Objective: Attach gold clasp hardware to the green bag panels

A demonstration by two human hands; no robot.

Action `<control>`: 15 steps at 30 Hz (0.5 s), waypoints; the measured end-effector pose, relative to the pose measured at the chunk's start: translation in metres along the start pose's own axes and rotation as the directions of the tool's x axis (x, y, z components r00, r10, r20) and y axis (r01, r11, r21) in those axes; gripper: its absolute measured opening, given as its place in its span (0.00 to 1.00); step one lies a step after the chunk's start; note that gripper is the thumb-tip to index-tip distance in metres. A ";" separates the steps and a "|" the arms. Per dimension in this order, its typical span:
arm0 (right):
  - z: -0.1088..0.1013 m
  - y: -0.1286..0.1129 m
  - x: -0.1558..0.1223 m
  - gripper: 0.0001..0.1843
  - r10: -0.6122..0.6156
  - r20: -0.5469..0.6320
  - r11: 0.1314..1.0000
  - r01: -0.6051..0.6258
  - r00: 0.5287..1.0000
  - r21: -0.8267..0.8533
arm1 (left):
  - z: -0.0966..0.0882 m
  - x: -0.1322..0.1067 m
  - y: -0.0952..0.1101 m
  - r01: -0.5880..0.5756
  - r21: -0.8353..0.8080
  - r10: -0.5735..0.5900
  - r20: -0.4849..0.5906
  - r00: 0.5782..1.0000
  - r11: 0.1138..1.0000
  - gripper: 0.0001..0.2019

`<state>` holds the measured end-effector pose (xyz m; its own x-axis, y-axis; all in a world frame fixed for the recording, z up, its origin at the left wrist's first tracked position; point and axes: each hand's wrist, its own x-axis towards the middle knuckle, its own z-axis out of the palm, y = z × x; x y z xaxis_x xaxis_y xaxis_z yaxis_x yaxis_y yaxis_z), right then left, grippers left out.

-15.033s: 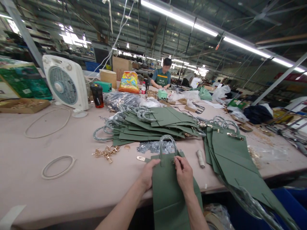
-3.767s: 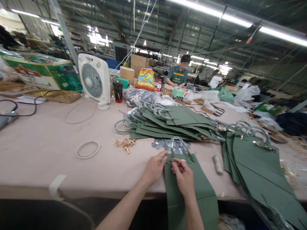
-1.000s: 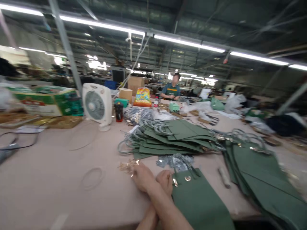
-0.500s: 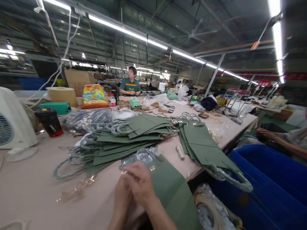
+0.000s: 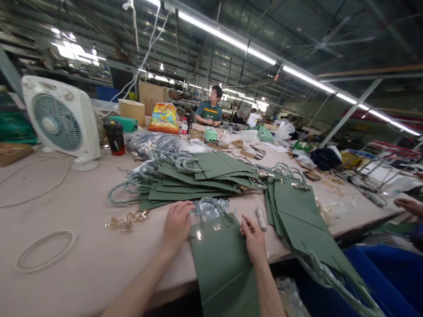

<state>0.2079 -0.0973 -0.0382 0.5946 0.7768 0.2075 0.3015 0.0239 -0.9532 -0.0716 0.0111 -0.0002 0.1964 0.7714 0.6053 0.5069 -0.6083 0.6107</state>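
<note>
A green bag panel [image 5: 222, 264] lies over the table's front edge, with two small gold clasps [image 5: 217, 227] near its top and a plastic-wrapped handle [image 5: 210, 206] above them. My left hand [image 5: 176, 223] rests at the panel's top left corner, fingers together and thumb against its edge. My right hand [image 5: 254, 240] grips the panel's right edge with curled fingers, close to a small whitish roll [image 5: 261, 219]. A bit of gold shows at its fingertips; I cannot make out what it is.
A fanned pile of green panels [image 5: 198, 180] lies behind, and another pile [image 5: 297, 211] at the right hangs off the table. Loose gold hardware [image 5: 127, 220], a white ring [image 5: 44, 251], a fan [image 5: 59, 119] and a dark bottle [image 5: 114, 137] stand left. A co-worker [image 5: 209, 109] sits opposite. A blue bin [image 5: 383, 273] is below right.
My hands were together over the panel's left top corner; now they are apart, one at each side of the panel. The view has swung back left.
</note>
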 end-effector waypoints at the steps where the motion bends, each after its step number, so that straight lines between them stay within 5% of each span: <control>1: 0.001 0.000 0.000 0.31 0.002 -0.008 1.000 -0.002 1.000 -0.001 | 0.001 0.009 0.007 -0.082 0.012 0.081 0.097 0.992 0.997 0.15; 8: 0.007 -0.001 -0.006 0.25 -0.002 -0.004 1.000 0.002 1.000 0.025 | 0.062 0.043 0.059 -0.261 -0.014 0.226 0.544 0.808 0.965 0.15; 11: 0.009 -0.001 -0.010 0.22 -0.047 0.043 0.997 0.050 0.998 -0.064 | 0.089 0.048 0.064 -0.301 0.022 0.219 0.635 0.741 0.953 0.11; 15: 0.013 -0.003 -0.013 0.18 -0.166 0.156 0.965 0.193 0.974 -0.178 | 0.106 0.061 0.065 -0.327 0.002 0.245 0.660 0.710 0.945 0.09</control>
<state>0.1902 -0.0990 -0.0410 0.4131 0.8503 0.3261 0.5382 0.0609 -0.8406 0.0620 0.0382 0.0227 0.8175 0.5224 0.2424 0.4162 -0.8268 0.3785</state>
